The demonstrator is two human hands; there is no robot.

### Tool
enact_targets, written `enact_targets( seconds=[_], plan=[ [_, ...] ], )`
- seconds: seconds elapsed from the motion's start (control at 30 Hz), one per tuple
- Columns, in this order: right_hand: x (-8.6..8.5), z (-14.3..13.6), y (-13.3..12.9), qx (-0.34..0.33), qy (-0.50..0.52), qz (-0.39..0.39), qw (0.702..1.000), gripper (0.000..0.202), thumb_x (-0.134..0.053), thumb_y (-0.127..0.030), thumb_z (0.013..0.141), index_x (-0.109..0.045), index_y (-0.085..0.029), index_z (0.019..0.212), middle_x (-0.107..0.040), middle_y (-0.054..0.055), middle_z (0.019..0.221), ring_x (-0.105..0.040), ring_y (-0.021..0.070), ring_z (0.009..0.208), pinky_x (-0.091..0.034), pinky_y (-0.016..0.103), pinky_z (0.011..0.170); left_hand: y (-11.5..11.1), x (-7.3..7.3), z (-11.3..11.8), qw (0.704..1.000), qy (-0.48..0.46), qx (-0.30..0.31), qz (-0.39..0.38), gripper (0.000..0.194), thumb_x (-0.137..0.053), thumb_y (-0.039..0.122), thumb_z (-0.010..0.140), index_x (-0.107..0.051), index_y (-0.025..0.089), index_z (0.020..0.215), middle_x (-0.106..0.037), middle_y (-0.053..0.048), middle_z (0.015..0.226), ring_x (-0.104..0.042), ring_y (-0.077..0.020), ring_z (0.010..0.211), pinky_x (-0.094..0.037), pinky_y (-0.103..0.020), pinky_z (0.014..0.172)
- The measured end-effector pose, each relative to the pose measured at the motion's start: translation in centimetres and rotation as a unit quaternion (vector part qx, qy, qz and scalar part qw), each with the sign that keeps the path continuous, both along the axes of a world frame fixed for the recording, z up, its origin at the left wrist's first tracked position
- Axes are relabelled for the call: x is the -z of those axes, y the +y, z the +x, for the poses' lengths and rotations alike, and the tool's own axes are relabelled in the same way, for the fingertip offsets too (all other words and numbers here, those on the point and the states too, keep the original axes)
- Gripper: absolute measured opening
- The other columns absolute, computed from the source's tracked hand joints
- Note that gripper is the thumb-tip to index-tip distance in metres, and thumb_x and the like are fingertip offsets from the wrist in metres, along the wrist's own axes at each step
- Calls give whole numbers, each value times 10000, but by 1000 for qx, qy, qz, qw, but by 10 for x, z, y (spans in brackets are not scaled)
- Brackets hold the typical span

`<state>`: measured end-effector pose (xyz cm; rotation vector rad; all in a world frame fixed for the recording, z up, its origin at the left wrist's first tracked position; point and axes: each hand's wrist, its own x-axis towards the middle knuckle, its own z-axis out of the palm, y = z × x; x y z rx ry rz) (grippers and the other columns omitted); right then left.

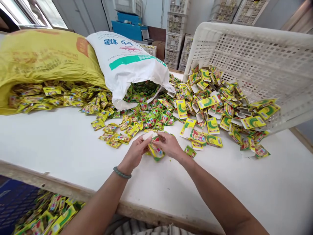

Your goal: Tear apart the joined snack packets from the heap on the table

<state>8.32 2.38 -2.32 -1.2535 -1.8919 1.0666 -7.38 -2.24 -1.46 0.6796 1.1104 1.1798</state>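
Observation:
Between my two hands, over the white tabletop, is a small yellow and green candy box (156, 150) with a white end flap turned toward the far side. My left hand (137, 147) pinches its left side, a green beaded bracelet at the wrist. Fingers of my right hand (170, 145) close on the box's right side near the flap. Whether a packet is also in my fingers I cannot make out. Just beyond my hands lie yellow candy packets (123, 138) and green candy packets (156, 117). One green packet (190, 151) rests beside my right wrist.
A yellow sack (53, 55) and a white sack (132, 65) spill packets onto the table (73, 137). On the right, a tipped white crate (244, 52) pours out flat boxes (207, 101). A blue basket (14, 205) of filled boxes stands below the front edge. Stacked crates (174, 39) stand behind.

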Motion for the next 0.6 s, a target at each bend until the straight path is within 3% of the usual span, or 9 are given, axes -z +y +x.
enact_targets(
  seconds=[0.13,0.23,0.3,0.4,0.5,0.6],
  plan=[
    [1,-6,-1,-10,37,-70,997,197,-645,-321,802,-681,-177,931,-684,27,789,-619,156,712,-494,279,686,-3,2,-2,999,-10,26,41,559,-856,268,621,-592,170,1105,-736,-54,968,-689,-178,835,-549,-252,720],
    [-1,5,9,71,-9,-59,996,277,-556,-379,875,-659,-172,1028,-692,49,838,-640,173,760,-493,303,734,0,-4,-16,998,-39,-16,36,635,-842,144,620,-537,192,1175,-741,-47,953,-702,-174,805,-577,-272,717],
    [-2,13,15,132,-127,18,983,292,-598,-405,854,-664,-169,1011,-683,91,928,-629,215,883,-470,340,817,2,-10,-28,993,-73,-90,18,556,-792,125,680,-537,197,1168,-739,-33,897,-701,-152,742,-582,-245,663],
    [4,19,17,137,-270,74,950,341,-740,-407,733,-658,-161,954,-638,140,1055,-563,278,1037,-431,365,879,3,-16,-39,975,-173,-138,-25,259,-654,225,833,-588,147,1071,-728,-79,893,-706,-156,756,-593,-240,661],
    [11,20,12,135,-287,33,948,361,-761,-362,701,-609,-171,967,-642,97,961,-580,251,916,-434,326,775,-1,-18,-38,966,-226,-111,-56,166,-566,179,876,-616,112,1019,-721,-131,943,-716,-189,841,-605,-261,714],
    [11,23,10,161,-236,-5,958,309,-699,-292,748,-575,-190,1012,-638,30,797,-584,207,760,-405,286,685,-3,-19,-35,973,-205,-100,-43,220,-546,51,837,-624,93,1039,-722,-133,941,-723,-192,829,-605,-231,669]
  ],
)
